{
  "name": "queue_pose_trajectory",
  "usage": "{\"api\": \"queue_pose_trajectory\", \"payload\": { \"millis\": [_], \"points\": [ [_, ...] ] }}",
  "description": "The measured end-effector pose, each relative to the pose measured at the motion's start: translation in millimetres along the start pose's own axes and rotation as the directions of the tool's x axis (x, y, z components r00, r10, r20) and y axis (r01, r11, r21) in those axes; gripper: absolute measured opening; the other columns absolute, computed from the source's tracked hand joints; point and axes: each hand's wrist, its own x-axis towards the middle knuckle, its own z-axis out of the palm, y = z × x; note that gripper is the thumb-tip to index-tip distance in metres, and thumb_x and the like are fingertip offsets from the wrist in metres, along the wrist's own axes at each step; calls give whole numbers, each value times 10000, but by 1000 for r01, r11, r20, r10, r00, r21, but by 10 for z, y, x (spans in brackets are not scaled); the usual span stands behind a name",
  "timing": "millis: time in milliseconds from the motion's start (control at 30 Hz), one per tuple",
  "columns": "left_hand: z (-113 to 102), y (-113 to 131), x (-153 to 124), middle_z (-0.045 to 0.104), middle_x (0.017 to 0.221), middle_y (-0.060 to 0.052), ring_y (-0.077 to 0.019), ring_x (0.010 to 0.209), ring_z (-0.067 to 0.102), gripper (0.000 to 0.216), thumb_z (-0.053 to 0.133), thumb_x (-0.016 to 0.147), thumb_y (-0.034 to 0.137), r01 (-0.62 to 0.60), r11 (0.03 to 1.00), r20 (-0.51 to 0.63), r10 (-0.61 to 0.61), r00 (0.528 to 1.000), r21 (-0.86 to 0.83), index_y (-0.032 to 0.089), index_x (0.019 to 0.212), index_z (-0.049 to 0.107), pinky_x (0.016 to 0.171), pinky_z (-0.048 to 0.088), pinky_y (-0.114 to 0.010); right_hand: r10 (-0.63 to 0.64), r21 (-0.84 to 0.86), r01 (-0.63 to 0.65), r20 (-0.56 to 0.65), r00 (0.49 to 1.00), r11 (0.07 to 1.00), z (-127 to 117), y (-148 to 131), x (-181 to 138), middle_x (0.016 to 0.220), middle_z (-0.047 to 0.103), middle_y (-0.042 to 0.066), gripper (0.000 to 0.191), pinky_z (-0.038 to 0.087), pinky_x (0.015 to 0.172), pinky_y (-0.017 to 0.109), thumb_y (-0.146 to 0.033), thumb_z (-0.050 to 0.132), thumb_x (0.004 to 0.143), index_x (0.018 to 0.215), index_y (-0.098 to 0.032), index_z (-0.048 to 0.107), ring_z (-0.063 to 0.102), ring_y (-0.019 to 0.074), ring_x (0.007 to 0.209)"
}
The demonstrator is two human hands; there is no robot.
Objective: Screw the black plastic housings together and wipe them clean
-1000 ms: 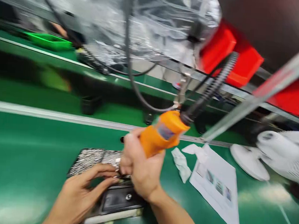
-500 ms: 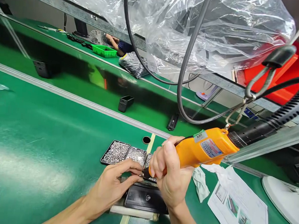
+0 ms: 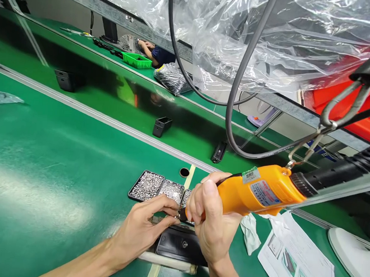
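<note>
- Far left, on green table (image 3: 78, 162): clear plastic bag (image 3: 2, 97), lying flat.
- Left hand (image 3: 138, 229): thumb and fingertips nearly meeting at driver's tip; cannot tell whether pinching anything small.
- Just beyond left hand: black tray (image 3: 136, 183), filled with small metal pieces (image 3: 148, 185).
- Between both hands, just nearer than fingertips: black plastic part (image 3: 175, 245), with round fitting (image 3: 185, 244) in upper face.
- Right hand (image 3: 213, 220): fingers wrapped around orange driver (image 3: 258, 190), tip pointing left toward left fingertips; thick black cable (image 3: 334, 176) at rear.
- Farther right: crumpled tissue (image 3: 250, 235), then printed sheet (image 3: 311, 242).
</note>
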Motion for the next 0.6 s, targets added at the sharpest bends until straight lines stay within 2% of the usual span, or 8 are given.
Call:
{"api": "queue_pose_trajectory", "payload": {
  "millis": [133, 267, 400, 467, 533, 600],
  "points": [
    [32, -7, -37, 716, 943, 46, -95, 874, 722, 80, 655, 964, 199, 60, 998, -47, -61, 997, -24, 238, 1031, 674, 795, 557, -172, -17, 5, 17, 13, 1000, 1000, 10, 35, -15, 548, 402, -110, 218, 404, 406, 151, -349, 701, 969, 916, -211, 541, 367, 39, 405],
    [12, -32, -29, 750, 988, 52, -110, 926, 734, 255, 667, 938, 215, 151, 987, -13, -152, 988, -47, 284, 1183, 664, 802, 580, -171, -22, 28, 22, 9, 1000, 999, -4, 40, 12, 544, 425, -108, 178, 409, 405, 147, -317, 681, 984, 941, -206, 550, 374, 37, 402],
    [-48, -52, 7, 759, 1149, 43, -164, 1111, 715, 525, 780, 835, 238, 274, 962, 17, -274, 961, 3, 339, 1328, 628, 740, 613, -179, -18, 49, 19, -10, 1000, 999, -31, 17, 126, 529, 413, -117, 190, 400, 383, 145, -329, 651, 1005, 919, -217, 525, 357, 35, 382],
    [-77, -72, -5, 749, 1202, 38, -176, 1124, 711, 578, 820, 829, 304, 225, 969, -23, -223, 974, 99, 352, 1365, 609, 857, 624, -222, -27, 41, 28, -14, 1000, 999, -53, 24, 234, 526, 402, -120, 212, 394, 371, 141, -338, 661, 1000, 903, -214, 519, 344, 31, 374],
    [-96, -92, -34, 745, 1193, 31, -176, 1065, 722, 468, 790, 888, 386, 101, 972, -56, -92, 994, 210, 347, 1326, 631, 945, 610, -265, -53, 22, 53, -26, 998, 998, -90, 68, 380, 530, 402, -122, 223, 389, 363, 138, -339, 683, 985, 904, -212, 519, 341, 28, 371],
    [-103, -93, -58, 741, 1171, 7, -193, 1051, 718, 387, 739, 935, 472, -62, 957, -37, 76, 996, 282, 326, 1282, 647, 924, 614, -279, -89, 0, 90, -50, 995, 996, -144, 162, 557, 530, 409, -123, 239, 382, 358, 137, -349, 711, 966, 913, -213, 521, 350, 30, 368]
  ]
}}
